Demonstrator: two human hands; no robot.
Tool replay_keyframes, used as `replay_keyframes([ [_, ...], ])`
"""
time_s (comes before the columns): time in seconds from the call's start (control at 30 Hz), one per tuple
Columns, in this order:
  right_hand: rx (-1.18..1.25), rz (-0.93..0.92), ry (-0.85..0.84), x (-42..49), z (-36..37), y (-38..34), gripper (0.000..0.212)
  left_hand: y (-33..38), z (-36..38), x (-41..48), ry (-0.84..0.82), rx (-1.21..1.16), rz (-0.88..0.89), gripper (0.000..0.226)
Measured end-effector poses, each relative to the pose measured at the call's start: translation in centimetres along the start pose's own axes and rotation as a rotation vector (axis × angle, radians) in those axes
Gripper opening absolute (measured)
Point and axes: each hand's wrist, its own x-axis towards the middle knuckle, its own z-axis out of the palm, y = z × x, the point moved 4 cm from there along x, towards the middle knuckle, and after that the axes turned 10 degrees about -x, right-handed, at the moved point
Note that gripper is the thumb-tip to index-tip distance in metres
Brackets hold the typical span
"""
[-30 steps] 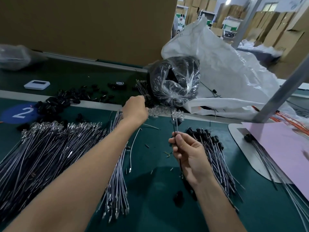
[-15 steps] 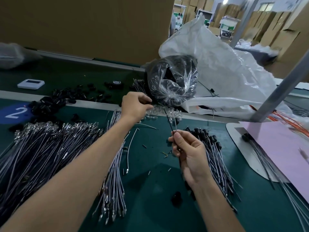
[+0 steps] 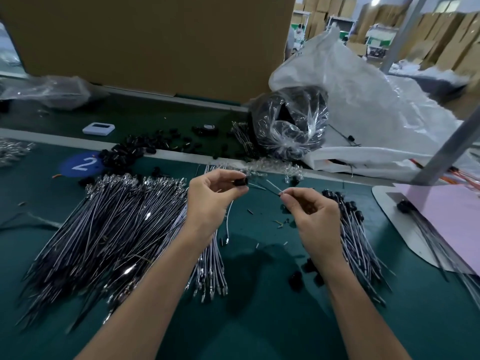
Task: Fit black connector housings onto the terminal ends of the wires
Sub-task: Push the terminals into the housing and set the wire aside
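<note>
**Housing and wire tip face to face over the mat**

The black connector housing (image 3: 241, 182) is up in mid-scene, pinched between the thumb and fingertips of the left hand (image 3: 210, 201), above the green mat (image 3: 259, 328). Just right of it, close but not touching, is the bare tip of a wire (image 3: 273, 187), slanting up and left toward the housing. The right hand (image 3: 314, 216) nips that wire between thumb and forefinger with the other fingers curled in. The rest of the wire is hidden behind the hand.

Under the left forearm lies a big fan of wires (image 3: 111, 224), metal terminals glinting at the far ends. Under the right wrist is a smaller bundle of capped wires (image 3: 353, 229), black caps at the far end. A few loose housings (image 3: 296, 279) lie near, between the arms.

Just beyond the hands is a scatter of clear plastic bits (image 3: 272, 168). At far left a heap of black housings (image 3: 124, 154) sits beside a blue disc marked 2 (image 3: 83, 164). Farther back a clear bag of dark parts (image 3: 288, 123) leans on a white sack (image 3: 376, 100), with a cardboard wall (image 3: 155, 42) behind. At the right edge are a pink sheet (image 3: 457, 224) and a grey post (image 3: 446, 152).
</note>
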Motion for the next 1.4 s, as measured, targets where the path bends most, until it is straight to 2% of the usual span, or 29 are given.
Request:
replay_keyframes([
  [0.4,-0.136,-0.053,0.003,0.3,-0.1,0.3,0.01,-0.6,-0.2,0.2,0.009,0.08,0.072,0.029],
  [0.67,-0.138,-0.04,0.02,0.3,-0.1,0.5,0.012,-0.7,0.6,-0.2,-0.092,0.181,0.081,0.031],
  [0.87,-0.126,-0.028,0.034,0.4,-0.5,0.6,0.015,-0.7,-0.2,0.1,-0.002,0.146,0.073,0.03],
  [1.2,-0.146,-0.032,0.019,0.2,-0.1,0.7,0.009,-1.2,0.3,-0.2,-0.107,0.156,0.019,0.029],
  [1.4,-0.105,-0.004,0.013,0.4,-0.2,0.9,0.017,-1.1,0.3,-0.1,-0.1,0.131,0.021,0.032],
])
